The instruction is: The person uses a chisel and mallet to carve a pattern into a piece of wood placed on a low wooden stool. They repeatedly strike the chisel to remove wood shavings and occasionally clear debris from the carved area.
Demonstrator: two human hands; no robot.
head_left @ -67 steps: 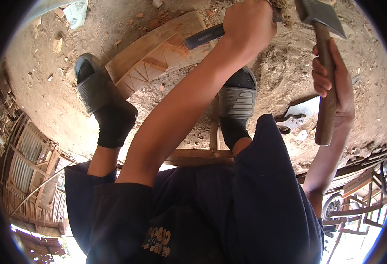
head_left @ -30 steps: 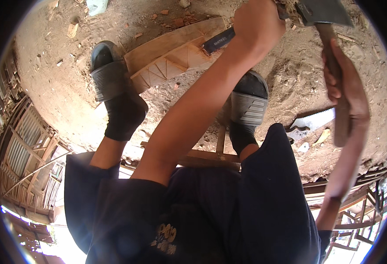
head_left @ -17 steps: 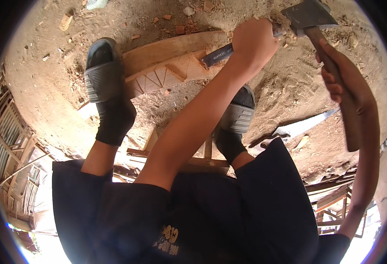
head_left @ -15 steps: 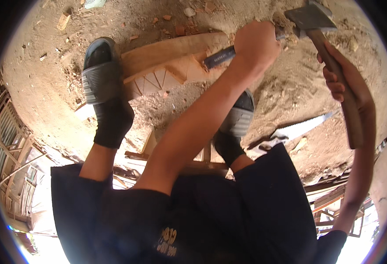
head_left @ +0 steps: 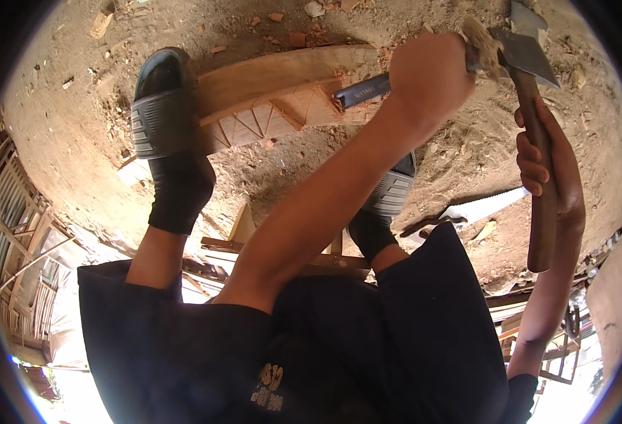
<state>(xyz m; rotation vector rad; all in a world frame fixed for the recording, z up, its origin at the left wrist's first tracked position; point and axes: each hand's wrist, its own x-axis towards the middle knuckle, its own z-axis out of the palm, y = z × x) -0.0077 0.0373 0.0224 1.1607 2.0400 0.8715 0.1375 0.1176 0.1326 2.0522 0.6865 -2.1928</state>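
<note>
My left hand (head_left: pixel 431 81) is closed round a dark chisel (head_left: pixel 364 91), whose blade end rests on a curved wooden board (head_left: pixel 276 78) marked with carved zigzag lines and notches. The chisel's frayed, light-coloured top (head_left: pixel 486 46) sticks out past my fist. My right hand (head_left: pixel 551 155) grips the wooden handle of a hatchet (head_left: pixel 523 56), its dark steel head beside the chisel's top; whether they touch I cannot tell. Wood chips lie around the board. My left slipper (head_left: pixel 159 120) is against the board's left end; the right one (head_left: pixel 392 194) is partly behind my left forearm.
A handsaw (head_left: pixel 488 205) lies on the dirt floor (head_left: pixel 71 141) at the right, beside a small yellowish scrap (head_left: pixel 486 230). A wooden frame piece (head_left: pixel 223 244) is between my legs. Wood-and-corrugated-metal structures (head_left: pixel 10 233) show at the left rim, more timber at the lower right.
Since half a second ago the hatchet and my right hand have moved lower in the picture, the head now nearer the chisel's top. My left fist, still round the chisel, sits slightly further right.
</note>
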